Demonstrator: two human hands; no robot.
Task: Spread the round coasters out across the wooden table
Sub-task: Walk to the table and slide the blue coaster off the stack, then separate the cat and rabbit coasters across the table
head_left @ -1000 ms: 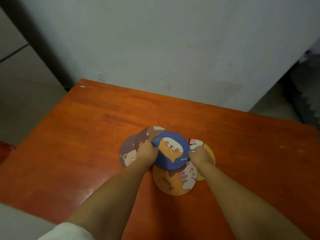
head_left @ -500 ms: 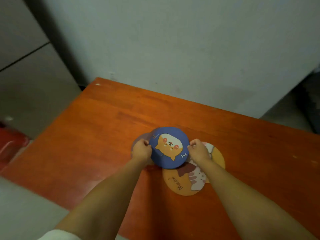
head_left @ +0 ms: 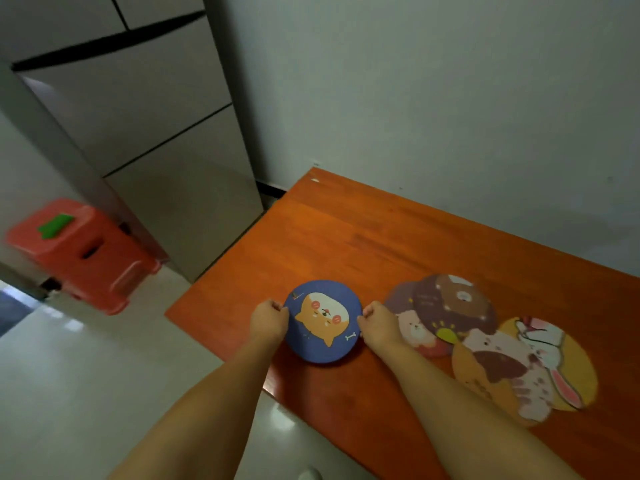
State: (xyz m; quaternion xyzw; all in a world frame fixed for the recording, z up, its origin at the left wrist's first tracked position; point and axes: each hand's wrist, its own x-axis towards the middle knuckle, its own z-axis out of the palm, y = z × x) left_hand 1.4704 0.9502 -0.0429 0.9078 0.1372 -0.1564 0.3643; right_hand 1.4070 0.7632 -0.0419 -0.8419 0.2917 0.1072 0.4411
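Observation:
A round blue coaster (head_left: pixel 323 322) with an orange dog on it lies near the left end of the wooden table (head_left: pixel 346 233). My left hand (head_left: pixel 269 320) pinches its left rim and my right hand (head_left: pixel 379 323) pinches its right rim. To the right, several coasters overlap in a cluster: a brown bear coaster (head_left: pixel 457 306), a purple one (head_left: pixel 403 299) partly under it, an orange cat coaster (head_left: pixel 498 372) and a yellow rabbit coaster (head_left: pixel 561 362). The blue coaster sits apart from that cluster.
A grey fridge (head_left: pixel 166 143) stands left of the table against the wall. A red plastic stool (head_left: pixel 83 251) sits on the pale tiled floor at the far left. The table's left edge and front corner run just beside my left hand.
Both hands have carried the blue coaster leftwards off the pile to the table's left end. The view has swung left, bringing the fridge and stool into sight.

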